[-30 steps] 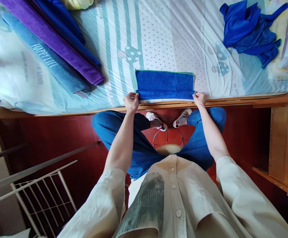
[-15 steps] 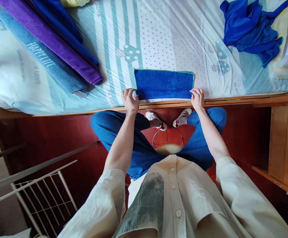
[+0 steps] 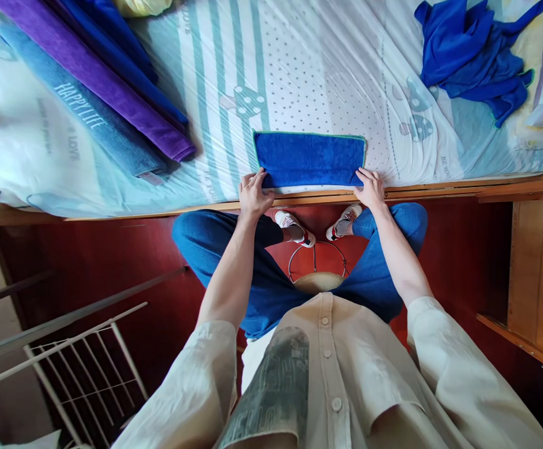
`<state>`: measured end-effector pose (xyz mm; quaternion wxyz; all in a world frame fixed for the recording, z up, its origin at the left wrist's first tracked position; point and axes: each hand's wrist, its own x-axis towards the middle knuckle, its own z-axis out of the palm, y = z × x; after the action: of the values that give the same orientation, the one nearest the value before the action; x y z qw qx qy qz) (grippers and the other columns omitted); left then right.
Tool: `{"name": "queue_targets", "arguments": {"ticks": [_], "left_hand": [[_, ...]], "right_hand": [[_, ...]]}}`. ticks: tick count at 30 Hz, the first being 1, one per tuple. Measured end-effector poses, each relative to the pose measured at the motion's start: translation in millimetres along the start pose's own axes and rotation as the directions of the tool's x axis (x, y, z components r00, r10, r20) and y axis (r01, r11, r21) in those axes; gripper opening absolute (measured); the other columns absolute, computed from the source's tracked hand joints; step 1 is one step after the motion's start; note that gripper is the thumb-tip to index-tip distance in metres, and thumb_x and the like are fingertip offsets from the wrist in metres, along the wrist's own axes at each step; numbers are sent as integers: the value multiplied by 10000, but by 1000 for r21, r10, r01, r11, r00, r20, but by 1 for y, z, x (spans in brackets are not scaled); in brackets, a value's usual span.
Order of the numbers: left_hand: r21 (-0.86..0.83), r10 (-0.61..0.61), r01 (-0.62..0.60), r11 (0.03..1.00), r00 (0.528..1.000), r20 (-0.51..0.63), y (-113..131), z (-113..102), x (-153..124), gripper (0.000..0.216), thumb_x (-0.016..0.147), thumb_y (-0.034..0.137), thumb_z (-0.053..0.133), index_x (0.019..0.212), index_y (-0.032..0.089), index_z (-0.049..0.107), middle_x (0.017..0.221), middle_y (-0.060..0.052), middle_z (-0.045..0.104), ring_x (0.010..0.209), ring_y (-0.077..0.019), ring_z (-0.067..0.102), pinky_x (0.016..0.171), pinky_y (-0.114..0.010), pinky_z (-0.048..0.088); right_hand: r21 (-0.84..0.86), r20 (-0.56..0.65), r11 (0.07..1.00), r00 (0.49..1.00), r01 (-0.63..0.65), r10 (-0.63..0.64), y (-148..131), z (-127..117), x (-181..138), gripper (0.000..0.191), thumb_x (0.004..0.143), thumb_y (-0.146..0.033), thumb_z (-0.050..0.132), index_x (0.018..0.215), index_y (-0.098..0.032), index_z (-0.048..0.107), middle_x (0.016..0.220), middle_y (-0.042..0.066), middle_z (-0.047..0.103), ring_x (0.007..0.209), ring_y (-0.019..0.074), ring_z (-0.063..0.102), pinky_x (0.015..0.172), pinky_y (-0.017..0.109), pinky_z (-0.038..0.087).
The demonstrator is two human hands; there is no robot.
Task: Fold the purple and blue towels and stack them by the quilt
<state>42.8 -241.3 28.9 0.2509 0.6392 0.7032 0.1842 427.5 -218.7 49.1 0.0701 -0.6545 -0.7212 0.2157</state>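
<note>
A blue towel [image 3: 309,159] with green edging lies as a flat, folded rectangle near the front edge of the bed. My left hand [image 3: 254,194] is at its near left corner, fingertips on the cloth and thumb by the near edge. At the near right corner, my right hand [image 3: 370,187] grips the cloth between fingers and thumb. Parts of both corners are hidden under the fingers.
A crumpled pile of blue cloth [image 3: 475,56] lies at the far right of the bed. Long folded towels, one purple [image 3: 112,81] and one blue-grey [image 3: 84,109], lie at left. A wooden bed rail [image 3: 430,190] runs along the front. A white rack [image 3: 88,374] stands lower left.
My left hand has shifted slightly right, onto the towel's near left corner. My right hand has moved slightly inward at the right corner. The towel stays in nearly the same place.
</note>
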Motion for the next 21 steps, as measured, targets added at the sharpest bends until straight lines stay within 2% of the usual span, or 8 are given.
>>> {"name": "queue_targets", "arguments": {"ticks": [5, 9, 12, 17, 21], "left_hand": [[-42, -33, 30, 999, 998, -62, -3, 1, 4, 531, 760, 98, 587, 1232, 302, 719, 1393, -30, 692, 1358, -300, 566, 1191, -492, 441], [-171, -92, 71, 983, 989, -115, -5, 1, 10, 378, 812, 93, 541, 1101, 243, 733, 1260, -47, 748, 1287, -266, 608, 1171, -425, 466], [-236, -125, 89, 968, 983, -138, -3, -1, 12, 328, 836, 124, 536, 1091, 202, 727, 1246, -67, 752, 1282, -254, 602, 1194, -399, 441], [-301, -164, 118, 946, 977, -135, 2, -3, 12, 289, 850, 187, 578, 1099, 186, 724, 1261, -89, 741, 1348, -261, 548, 1234, -393, 393], [-302, -200, 147, 942, 968, -151, 1, -3, 13, 271, 901, 250, 567, 1124, 188, 709, 1242, -109, 727, 1332, -278, 550, 1206, -412, 414]], "right_hand": [[46, -51, 998, 997, -48, 50, 4, 2, 5, 529, 877, -51, 496, 1363, -152, 680, 1478, 110, 638, 1327, 267, 566, 1194, 464, 456], [121, -83, 989, 992, -85, 96, 9, 5, 10, 541, 848, -34, 458, 1309, -154, 714, 1421, 103, 684, 1303, 258, 595, 1200, 451, 455], [207, -114, 974, 986, -92, 118, 15, 10, 13, 533, 834, -41, 463, 1275, -168, 734, 1387, 91, 708, 1283, 257, 612, 1198, 458, 460], [377, -170, 926, 980, -33, 104, 26, 18, 18, 458, 831, -74, 506, 1199, -187, 754, 1356, 84, 723, 1283, 245, 625, 1220, 432, 438], [417, -204, 908, 972, -23, 118, 30, 21, 22, 406, 891, -149, 521, 1240, -195, 722, 1328, 91, 726, 1283, 246, 627, 1194, 426, 453]]}}
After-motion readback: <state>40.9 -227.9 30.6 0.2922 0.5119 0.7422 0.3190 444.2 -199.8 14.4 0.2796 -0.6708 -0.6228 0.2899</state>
